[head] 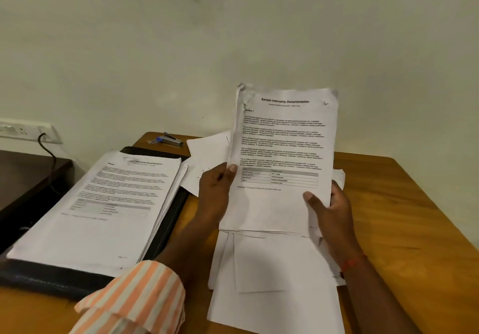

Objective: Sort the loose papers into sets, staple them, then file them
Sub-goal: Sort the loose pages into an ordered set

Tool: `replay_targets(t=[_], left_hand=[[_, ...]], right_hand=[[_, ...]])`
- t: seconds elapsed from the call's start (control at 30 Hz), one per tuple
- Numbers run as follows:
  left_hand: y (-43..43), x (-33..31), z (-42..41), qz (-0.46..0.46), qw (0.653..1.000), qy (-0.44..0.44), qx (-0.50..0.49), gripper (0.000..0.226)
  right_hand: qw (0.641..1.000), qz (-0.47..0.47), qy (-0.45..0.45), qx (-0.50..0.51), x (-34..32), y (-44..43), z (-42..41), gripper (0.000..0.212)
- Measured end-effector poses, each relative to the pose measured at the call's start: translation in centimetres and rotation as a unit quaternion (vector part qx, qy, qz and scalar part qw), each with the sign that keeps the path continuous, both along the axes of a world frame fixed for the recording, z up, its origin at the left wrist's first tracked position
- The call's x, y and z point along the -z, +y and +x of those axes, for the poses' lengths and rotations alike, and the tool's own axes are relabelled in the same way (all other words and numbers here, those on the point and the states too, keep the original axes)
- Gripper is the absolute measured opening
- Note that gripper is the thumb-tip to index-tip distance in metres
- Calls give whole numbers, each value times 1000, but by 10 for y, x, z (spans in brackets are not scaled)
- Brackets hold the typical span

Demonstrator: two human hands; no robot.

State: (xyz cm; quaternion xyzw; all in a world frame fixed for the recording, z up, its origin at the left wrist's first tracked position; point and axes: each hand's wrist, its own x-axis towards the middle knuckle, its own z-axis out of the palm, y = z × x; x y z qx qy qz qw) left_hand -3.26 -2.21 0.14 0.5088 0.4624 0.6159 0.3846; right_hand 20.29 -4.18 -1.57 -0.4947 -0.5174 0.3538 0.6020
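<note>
I hold a set of printed pages (282, 147) upright above the wooden table (404, 204), its top sheet headed "Sample Internship Documentation". My left hand (215, 191) grips its left edge with the thumb on the front. My right hand (329, 211) grips the lower right edge. Loose white sheets (274, 289) lie face down on the table under my hands. To the left a thick stack of printed sets (101, 209) rests on an open black file folder (51, 276). A silver stapler (171, 139) lies at the table's far left corner.
More loose sheets (207, 157) lie behind the held set. A dark side table (26, 175) stands at the left, with a wall socket (26, 130) and a black cable above it. A plain wall closes off the back. Bare wood shows at the right.
</note>
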Motion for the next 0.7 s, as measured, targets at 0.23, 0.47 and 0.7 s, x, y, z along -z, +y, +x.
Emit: replay_targets(t=[0.23,0.47,0.7], left_hand=[[-4,-5,0,3,996,-87,-20,18],[-2,-5,1,3,993,-108,-47,20],[-7,-8,3,42,992,-85,-83,44]], right_hand=[[998,23,35,40,-9,-5,-7,27],[995,52,53,67,-10,-5,-5,32],[991,71,98,49,-11,-9,-4,32]])
